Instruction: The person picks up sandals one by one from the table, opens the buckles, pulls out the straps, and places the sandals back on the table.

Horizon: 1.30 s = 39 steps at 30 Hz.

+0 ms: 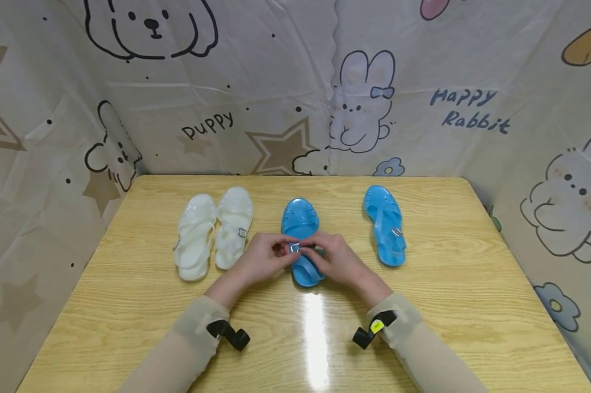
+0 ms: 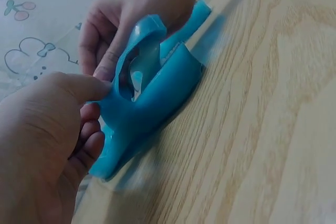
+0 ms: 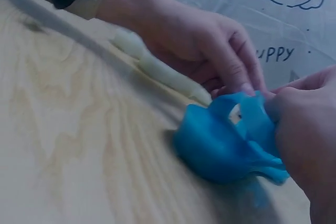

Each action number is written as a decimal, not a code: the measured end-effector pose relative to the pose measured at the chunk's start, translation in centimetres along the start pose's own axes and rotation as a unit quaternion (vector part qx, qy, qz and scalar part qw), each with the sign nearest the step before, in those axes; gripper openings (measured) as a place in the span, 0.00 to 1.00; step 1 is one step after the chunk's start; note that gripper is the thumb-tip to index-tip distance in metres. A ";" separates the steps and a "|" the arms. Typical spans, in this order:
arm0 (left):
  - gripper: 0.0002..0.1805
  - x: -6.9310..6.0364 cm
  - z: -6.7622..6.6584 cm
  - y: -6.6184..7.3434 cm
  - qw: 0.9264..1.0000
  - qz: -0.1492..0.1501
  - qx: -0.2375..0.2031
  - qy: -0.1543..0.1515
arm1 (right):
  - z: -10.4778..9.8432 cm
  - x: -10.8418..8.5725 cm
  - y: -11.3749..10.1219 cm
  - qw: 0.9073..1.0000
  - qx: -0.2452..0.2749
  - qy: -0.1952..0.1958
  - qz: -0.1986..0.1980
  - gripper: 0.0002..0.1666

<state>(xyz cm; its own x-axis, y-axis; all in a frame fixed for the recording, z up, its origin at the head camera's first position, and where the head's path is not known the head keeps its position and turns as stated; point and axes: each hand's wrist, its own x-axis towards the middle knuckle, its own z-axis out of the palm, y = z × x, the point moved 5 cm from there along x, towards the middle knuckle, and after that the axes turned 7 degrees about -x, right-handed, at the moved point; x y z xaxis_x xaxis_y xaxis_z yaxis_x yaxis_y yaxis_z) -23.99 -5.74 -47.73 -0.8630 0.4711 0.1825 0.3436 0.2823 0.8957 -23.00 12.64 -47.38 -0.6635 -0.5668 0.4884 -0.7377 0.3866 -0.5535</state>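
Observation:
A blue sandal point(image 1: 300, 214) lies at the middle of the table, toe end away from me. Over its middle both hands meet at a small silver buckle point(image 1: 295, 248) on the strap. My left hand point(image 1: 262, 256) pinches the buckle side from the left, thumb and forefinger together. From the right, my right hand point(image 1: 338, 258) pinches the strap beside the buckle with thumb and forefinger. In the left wrist view the blue sandal point(image 2: 157, 106) shows from its side, strap raised; in the right wrist view the sandal point(image 3: 210, 145) partly hides the fingertips.
Two whitish sandals point(image 1: 195, 234) lie side by side on the left of the wooden table point(image 1: 448, 305). Another blue sandal point(image 1: 388, 234) is on the right, its buckle showing. A printed cloth point(image 1: 276, 82) hangs behind and along both sides.

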 end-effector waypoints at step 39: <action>0.17 0.2 0.3 0.7 0.994 0.034 0.066 -0.076 | 0.2 1.5 -0.9 0.991 -0.128 -0.043 -0.023 0.09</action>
<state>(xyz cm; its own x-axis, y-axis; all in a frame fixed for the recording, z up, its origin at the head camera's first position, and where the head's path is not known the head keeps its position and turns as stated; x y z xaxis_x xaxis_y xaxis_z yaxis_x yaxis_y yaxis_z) -23.84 -5.17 -47.21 -0.7737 0.6110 0.1675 0.4530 0.3485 0.8206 -23.28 11.28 -46.24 -0.6229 -0.6438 0.4444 -0.7821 0.5242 -0.3369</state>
